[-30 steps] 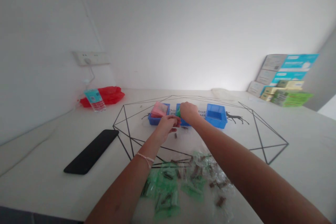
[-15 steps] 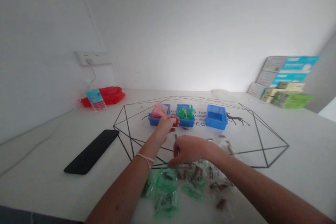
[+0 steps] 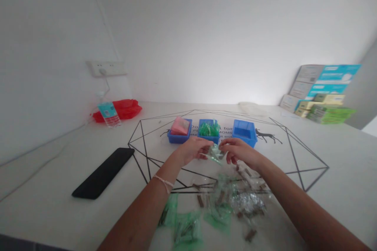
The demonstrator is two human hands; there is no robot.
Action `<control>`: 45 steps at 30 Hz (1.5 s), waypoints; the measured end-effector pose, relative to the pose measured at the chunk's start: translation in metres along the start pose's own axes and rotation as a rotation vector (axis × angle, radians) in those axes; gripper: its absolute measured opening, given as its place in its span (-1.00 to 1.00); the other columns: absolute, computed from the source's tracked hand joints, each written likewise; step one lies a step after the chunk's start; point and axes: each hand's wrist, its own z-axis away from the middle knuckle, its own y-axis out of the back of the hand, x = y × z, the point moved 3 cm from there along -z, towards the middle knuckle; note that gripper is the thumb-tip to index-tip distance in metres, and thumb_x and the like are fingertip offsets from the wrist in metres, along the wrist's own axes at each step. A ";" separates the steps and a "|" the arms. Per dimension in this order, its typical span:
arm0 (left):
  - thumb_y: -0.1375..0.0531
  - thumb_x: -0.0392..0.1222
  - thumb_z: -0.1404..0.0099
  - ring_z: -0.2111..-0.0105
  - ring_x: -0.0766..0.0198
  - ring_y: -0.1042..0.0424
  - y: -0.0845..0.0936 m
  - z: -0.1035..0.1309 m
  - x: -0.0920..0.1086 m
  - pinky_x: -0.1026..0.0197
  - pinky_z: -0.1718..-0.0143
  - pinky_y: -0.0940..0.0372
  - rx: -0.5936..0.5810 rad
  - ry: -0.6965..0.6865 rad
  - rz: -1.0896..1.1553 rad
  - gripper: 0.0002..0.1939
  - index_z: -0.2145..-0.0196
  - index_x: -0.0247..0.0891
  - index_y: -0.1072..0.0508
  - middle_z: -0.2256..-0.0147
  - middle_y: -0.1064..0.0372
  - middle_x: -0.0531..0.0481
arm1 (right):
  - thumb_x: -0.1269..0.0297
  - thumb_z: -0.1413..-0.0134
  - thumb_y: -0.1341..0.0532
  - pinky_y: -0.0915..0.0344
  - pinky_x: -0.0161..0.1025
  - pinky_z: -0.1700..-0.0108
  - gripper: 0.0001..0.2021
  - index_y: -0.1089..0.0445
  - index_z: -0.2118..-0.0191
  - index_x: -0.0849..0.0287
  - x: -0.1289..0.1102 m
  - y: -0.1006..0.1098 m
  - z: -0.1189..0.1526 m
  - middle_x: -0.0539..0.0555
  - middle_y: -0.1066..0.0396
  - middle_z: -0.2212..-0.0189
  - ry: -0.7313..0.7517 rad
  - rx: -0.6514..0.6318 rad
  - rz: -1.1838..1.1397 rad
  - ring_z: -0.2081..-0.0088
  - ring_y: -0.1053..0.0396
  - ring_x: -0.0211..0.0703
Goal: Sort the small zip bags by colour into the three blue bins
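A small greenish clear bag (image 3: pixel 216 153) is held between both hands in front of the blue bins. My left hand (image 3: pixel 193 150) pinches its left side, and my right hand (image 3: pixel 240 151) has its fingers closed at the right side. Behind them stand a blue bin with a pink packet (image 3: pixel 180 126), a blue bin filled with green plastic pieces (image 3: pixel 209 128), and a third blue bin (image 3: pixel 244 132) with nothing visible inside. Below the hands lie green bags (image 3: pixel 187 229), several small brown pieces (image 3: pixel 250 235) and crumpled clear plastic (image 3: pixel 247 202).
A black flat object (image 3: pixel 103 173) lies at the left. A bottle (image 3: pixel 109 115) and a red bag (image 3: pixel 127 109) are at the back left, below a wall socket (image 3: pixel 106 68). Stacked boxes (image 3: pixel 332 80) and a green pack (image 3: pixel 330 114) stand at the back right.
My right hand has moved up and right, from the green bags to near the bins. A small greenish bag now shows between both hands. My left hand has shifted slightly down.
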 end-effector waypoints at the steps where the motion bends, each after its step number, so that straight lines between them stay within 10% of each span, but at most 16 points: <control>1: -0.43 -0.14 0.04 0.45 0.28 -0.45 -0.001 0.001 -0.001 0.23 0.39 -0.30 -0.022 0.002 -0.011 -0.73 0.39 -0.35 -0.58 0.45 -0.51 -0.08 | 0.29 0.01 -0.24 -0.08 -0.44 0.68 -0.91 -0.42 0.40 0.21 0.005 0.005 -0.001 -0.10 -0.30 0.69 0.010 0.059 -0.015 0.69 -0.24 -0.37; 9: -0.50 -0.15 0.10 0.43 0.26 -0.50 -0.005 0.000 -0.008 0.19 0.32 -0.35 -0.122 0.068 -0.018 -0.68 0.40 -0.35 -0.57 0.42 -0.54 -0.12 | 0.14 0.02 -0.36 -0.15 -0.43 0.67 -0.76 -0.43 0.45 0.23 0.017 0.005 -0.006 -0.07 -0.34 0.65 0.072 0.204 -0.121 0.70 -0.19 -0.40; 16: -0.50 -0.22 0.20 0.47 0.28 -0.46 0.000 -0.004 -0.005 0.25 0.43 -0.25 0.087 -0.061 -0.088 -0.64 0.39 -0.30 -0.55 0.49 -0.49 0.00 | -0.21 -0.18 -0.13 -0.08 -0.40 0.74 -0.53 -0.32 0.33 0.18 0.027 0.005 -0.003 0.08 -0.46 0.60 -0.192 0.127 -0.289 0.70 -0.29 -0.27; 24: -0.42 -0.38 0.19 0.30 0.19 -0.50 0.001 -0.011 0.000 0.14 0.18 -0.36 0.079 -0.263 -0.038 -0.79 0.49 -0.32 -0.56 0.32 -0.56 -0.12 | 0.41 0.16 -0.43 -0.32 -0.41 0.51 -0.72 -0.46 0.24 0.24 0.022 0.009 -0.004 0.00 -0.49 0.49 0.030 0.123 -0.320 0.51 -0.42 -0.31; 33: -0.53 -0.28 0.19 0.43 0.25 -0.50 -0.006 -0.009 -0.007 0.13 0.27 -0.41 -0.006 -0.145 0.105 -0.61 0.38 -0.38 -0.53 0.44 -0.52 -0.08 | 0.22 0.08 -0.41 -0.39 -0.36 0.44 -0.79 -0.49 0.36 0.23 0.025 0.001 -0.006 0.03 -0.52 0.46 0.113 0.113 -0.262 0.48 -0.42 -0.30; 45: -0.39 -0.16 -0.05 0.56 0.32 -0.40 -0.002 -0.005 -0.001 0.24 0.47 -0.27 0.200 -0.026 -0.008 -0.79 0.51 -0.35 -0.49 0.54 -0.45 -0.02 | 0.31 -0.13 -0.21 -0.33 -0.32 0.43 -0.81 -0.41 0.49 0.22 -0.047 0.014 -0.020 0.08 -0.49 0.60 0.313 0.489 0.630 0.54 -0.47 -0.19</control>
